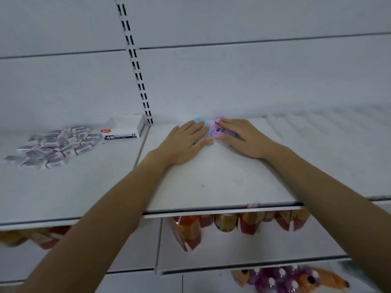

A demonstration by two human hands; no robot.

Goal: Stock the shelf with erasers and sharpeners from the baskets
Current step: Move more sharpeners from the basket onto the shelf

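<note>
The left hand (186,140) and right hand (241,138) lie flat with fingers straight, touching the pink and blue sharpeners (213,130) from either side. The cluster sits between the fingertips, at the back of the shelf (211,182).

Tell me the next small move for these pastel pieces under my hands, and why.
Probably squeeze them inward into a neat row: the left hand and right hand lie flat on either side of the pink and blue pieces, which look loosely clustered.
</note>
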